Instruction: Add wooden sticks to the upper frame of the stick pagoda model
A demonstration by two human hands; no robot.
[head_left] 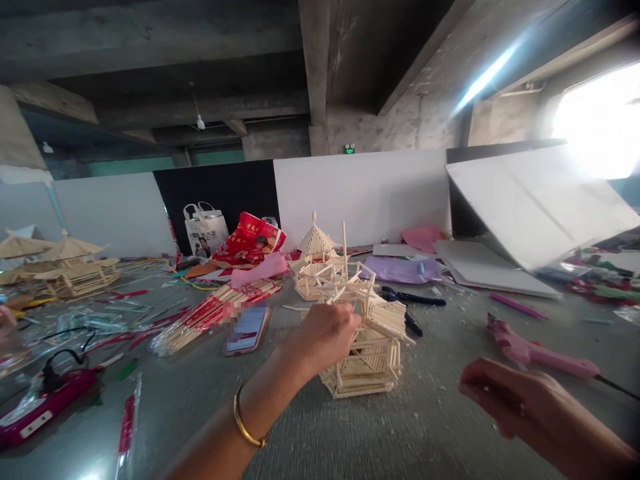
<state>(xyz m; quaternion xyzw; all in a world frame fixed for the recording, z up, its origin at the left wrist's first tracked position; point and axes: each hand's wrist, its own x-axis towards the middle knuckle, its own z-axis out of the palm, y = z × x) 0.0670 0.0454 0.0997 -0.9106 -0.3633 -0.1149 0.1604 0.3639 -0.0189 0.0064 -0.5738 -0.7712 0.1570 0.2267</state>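
A pavilion model [367, 367] made of thin pale wooden sticks stands on the table in front of me. My left hand [333, 333], with a gold bangle on its wrist, is closed on the upper framework of this model; the fingertips are hidden behind the hand. My right hand [520, 400] hovers to the right of the model, slightly blurred, fingers loosely bent and apart, with nothing visible in it. Just beyond that hand lies a pink hot glue gun [545, 357]. Directly behind the near model rises a roofed stick pavilion [315, 250].
Left of the model lie a phone [247, 329] and bagged wooden sticks [215, 317]. A magenta power strip [50, 407] is at the left edge, near more stick pavilions [75, 267]. Black-handled pliers [417, 299] lie behind the model. White boards [500, 267] are at the back right.
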